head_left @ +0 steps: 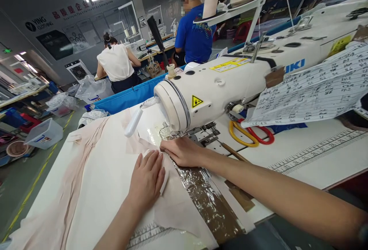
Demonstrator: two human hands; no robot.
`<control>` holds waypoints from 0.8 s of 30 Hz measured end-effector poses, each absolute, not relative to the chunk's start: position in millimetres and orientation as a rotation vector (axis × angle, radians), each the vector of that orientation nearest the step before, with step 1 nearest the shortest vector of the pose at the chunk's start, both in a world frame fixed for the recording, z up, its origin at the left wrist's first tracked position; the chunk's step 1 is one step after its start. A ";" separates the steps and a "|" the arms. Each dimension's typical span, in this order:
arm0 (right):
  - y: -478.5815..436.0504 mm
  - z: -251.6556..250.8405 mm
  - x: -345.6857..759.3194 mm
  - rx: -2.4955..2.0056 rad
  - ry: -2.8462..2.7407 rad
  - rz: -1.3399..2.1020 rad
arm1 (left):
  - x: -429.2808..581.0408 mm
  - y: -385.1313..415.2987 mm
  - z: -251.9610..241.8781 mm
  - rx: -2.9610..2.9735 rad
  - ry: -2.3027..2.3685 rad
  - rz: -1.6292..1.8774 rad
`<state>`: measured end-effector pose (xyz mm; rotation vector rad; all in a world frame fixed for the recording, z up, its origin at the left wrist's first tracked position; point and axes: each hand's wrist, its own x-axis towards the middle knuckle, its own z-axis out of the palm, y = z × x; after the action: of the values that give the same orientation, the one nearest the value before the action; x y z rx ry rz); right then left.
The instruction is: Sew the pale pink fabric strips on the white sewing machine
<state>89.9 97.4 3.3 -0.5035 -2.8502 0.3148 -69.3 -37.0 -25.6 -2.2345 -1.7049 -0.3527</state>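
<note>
A white sewing machine [207,92] reaches across the table, its needle area partly hidden behind my right hand. Pale pink fabric [184,211] lies under both hands and runs toward the needle. My left hand [148,179] rests flat on this fabric, fingers stretched out toward the machine head. Right at the needle area, my right hand [182,152] has its fingers curled and pressed together on the fabric's edge; the fingertips are partly hidden. Beneath my right wrist passes a strip of shiny brown tape [212,204] stuck along the table.
More pink fabric [83,177] hangs over the table's left side. Yellow-and-red-handled scissors [244,137] lie behind my right forearm, near a handwritten sheet [310,89]. A small white lamp [133,123] stands left of the machine head. Two people sit at machines beyond a blue cloth trough [129,94].
</note>
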 end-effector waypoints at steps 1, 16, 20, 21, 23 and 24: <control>96.9 3.8 89.4 -0.503 -2.856 0.309 | -69.1 -37.1 -25.4 -2.232 -1.704 -0.357; 87.9 15.7 96.7 -0.595 -2.892 0.226 | -68.8 -37.2 -24.8 -2.224 -1.725 -0.348; 88.7 12.8 94.3 -0.556 -2.861 0.253 | -68.3 -37.1 -23.0 -2.246 -1.734 -0.391; 89.0 12.2 93.3 -0.540 -2.860 0.258 | -68.2 -37.1 -22.8 -2.249 -1.733 -0.398; 89.5 11.0 91.4 -0.515 -2.863 0.262 | -68.3 -37.0 -23.0 -2.251 -1.729 -0.402; 89.6 10.5 90.7 -0.506 -2.865 0.260 | -68.4 -37.0 -23.3 -2.250 -1.729 -0.400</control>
<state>90.7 89.6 10.5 -0.5063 -2.8653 0.2604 -68.4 -37.0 -23.3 -2.2502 -1.7293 -0.3997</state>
